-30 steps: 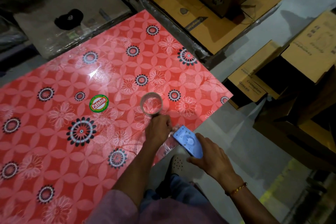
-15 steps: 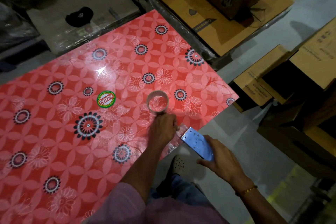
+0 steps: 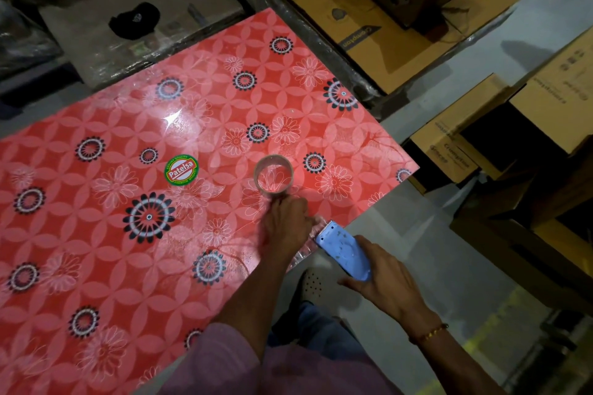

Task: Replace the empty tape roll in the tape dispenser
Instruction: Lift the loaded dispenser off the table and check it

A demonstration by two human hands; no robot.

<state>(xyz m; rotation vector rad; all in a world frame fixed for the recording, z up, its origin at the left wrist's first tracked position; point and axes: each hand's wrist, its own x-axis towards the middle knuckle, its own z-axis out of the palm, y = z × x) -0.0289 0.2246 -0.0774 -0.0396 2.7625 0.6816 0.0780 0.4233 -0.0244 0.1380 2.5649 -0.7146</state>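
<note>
Beyond your left hand (image 3: 286,221), which pinches the cardboard tape roll (image 3: 273,178) standing on the table (image 3: 96,266), a sticker (image 3: 181,169) reads "Patelsa". Your right hand (image 3: 386,280) grips the blue tape dispenser (image 3: 343,248) just off the table's edge.

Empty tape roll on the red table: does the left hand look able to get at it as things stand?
Probably yes. The left hand is right at the near edge of the empty tape roll, which stands alone on the red table. Whether the fingers are gripping it cannot be told. The right hand holds the blue dispenser aside.
</note>
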